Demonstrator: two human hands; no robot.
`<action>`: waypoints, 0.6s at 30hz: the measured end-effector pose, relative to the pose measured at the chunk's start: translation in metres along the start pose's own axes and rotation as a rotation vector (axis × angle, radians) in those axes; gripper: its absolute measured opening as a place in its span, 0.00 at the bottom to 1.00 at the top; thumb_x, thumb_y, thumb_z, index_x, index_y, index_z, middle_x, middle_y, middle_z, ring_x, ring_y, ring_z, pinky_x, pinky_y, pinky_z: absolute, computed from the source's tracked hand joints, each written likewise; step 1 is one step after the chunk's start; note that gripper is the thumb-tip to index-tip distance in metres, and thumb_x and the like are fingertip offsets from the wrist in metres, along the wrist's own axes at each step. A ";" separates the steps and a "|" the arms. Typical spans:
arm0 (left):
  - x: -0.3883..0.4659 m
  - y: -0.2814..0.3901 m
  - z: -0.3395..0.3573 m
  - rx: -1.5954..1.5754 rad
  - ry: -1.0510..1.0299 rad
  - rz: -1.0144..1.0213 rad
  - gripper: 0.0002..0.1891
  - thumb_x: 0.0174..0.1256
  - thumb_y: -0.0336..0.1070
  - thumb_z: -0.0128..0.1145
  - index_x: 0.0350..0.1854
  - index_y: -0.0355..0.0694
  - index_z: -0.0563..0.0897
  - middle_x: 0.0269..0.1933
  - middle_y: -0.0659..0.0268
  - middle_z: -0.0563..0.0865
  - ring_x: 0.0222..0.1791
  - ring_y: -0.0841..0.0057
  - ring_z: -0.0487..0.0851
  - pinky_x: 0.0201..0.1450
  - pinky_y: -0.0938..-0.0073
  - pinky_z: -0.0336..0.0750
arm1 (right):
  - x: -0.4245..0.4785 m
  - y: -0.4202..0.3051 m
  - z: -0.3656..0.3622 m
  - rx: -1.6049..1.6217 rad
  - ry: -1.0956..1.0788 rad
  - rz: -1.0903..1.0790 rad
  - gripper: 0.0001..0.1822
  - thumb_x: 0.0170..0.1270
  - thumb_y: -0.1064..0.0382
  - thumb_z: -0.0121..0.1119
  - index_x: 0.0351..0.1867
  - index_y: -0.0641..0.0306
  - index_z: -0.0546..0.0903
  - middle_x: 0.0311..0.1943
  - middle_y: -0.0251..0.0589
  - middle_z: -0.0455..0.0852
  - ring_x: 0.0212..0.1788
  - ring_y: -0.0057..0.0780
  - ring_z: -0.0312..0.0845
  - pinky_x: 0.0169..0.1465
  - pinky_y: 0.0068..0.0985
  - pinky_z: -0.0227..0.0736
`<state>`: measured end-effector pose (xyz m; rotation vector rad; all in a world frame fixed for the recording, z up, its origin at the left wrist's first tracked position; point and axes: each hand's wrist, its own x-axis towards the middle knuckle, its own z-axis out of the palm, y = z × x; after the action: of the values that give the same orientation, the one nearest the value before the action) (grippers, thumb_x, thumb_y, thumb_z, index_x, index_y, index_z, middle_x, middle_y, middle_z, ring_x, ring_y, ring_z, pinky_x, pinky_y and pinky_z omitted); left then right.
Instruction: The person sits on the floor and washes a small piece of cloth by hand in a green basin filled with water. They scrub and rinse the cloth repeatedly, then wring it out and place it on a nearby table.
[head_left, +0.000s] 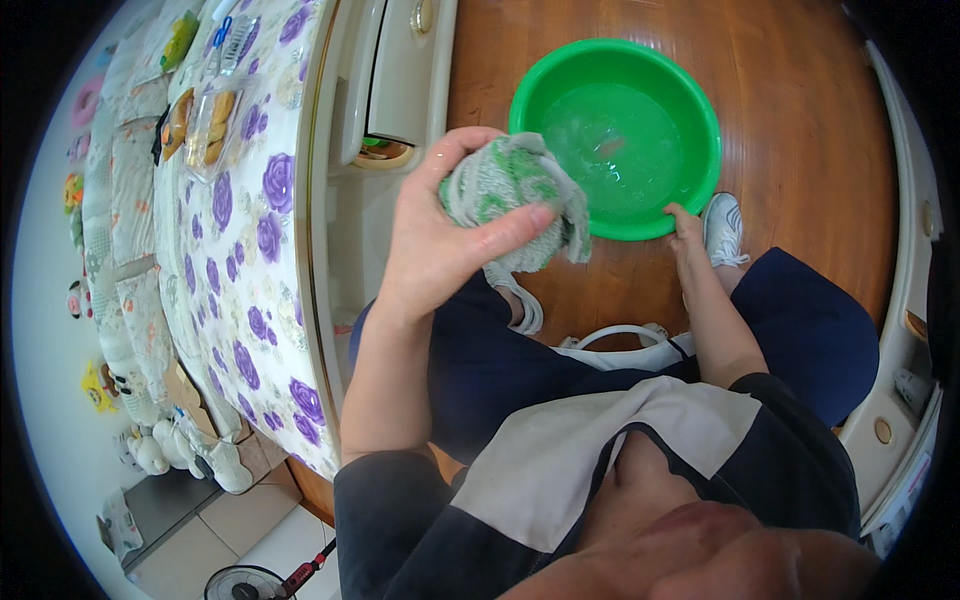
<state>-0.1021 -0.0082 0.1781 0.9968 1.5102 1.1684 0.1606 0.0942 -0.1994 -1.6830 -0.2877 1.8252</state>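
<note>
My left hand (450, 217) is raised between the table and the basin, its fingers and thumb closed round a bunched green and white cloth (510, 199). Below and right of the cloth, a round green plastic basin (712, 142) stands on the wooden floor. Water (630, 142) lies in it, with a small blurred reddish patch that I cannot make out. My right hand (682, 225) is at the basin's near rim, beside my right shoe, thumb on the rim; its other fingers are partly hidden under the edge.
A low table (247, 300) with a purple-rose cover is at my left, bearing a clear plastic box of bread (214, 131) and blue-handled scissors (222, 34). Pale drawers (409, 75) sit under its edge. A fan (244, 585) is at lower left, a pale cabinet (877, 420) at right.
</note>
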 end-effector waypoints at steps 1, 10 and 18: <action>0.000 -0.002 -0.001 0.021 -0.016 -0.006 0.27 0.43 0.29 0.68 0.50 0.34 0.73 0.41 0.64 0.80 0.41 0.78 0.79 0.48 0.78 0.73 | 0.005 -0.004 0.005 0.016 0.007 -0.005 0.24 0.44 0.74 0.61 0.47 0.67 0.70 0.40 0.44 0.75 0.38 0.37 0.75 0.32 0.36 0.74; 0.007 -0.014 0.011 0.147 -0.092 0.029 0.27 0.39 0.34 0.71 0.44 0.37 0.74 0.37 0.65 0.80 0.38 0.81 0.78 0.43 0.79 0.74 | 0.086 -0.048 0.021 0.355 0.063 -0.078 0.23 0.43 0.76 0.61 0.44 0.62 0.72 0.39 0.41 0.76 0.36 0.36 0.76 0.30 0.34 0.76; 0.025 -0.019 0.006 0.208 -0.103 0.029 0.26 0.38 0.36 0.72 0.42 0.37 0.74 0.36 0.64 0.80 0.37 0.78 0.79 0.42 0.77 0.74 | 0.141 -0.094 0.020 0.499 0.126 -0.102 0.18 0.46 0.78 0.58 0.42 0.64 0.73 0.37 0.40 0.78 0.35 0.36 0.78 0.33 0.32 0.80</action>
<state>-0.1026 0.0127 0.1544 1.2033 1.5608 0.9785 0.1717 0.2537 -0.2595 -1.3926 0.1279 1.5461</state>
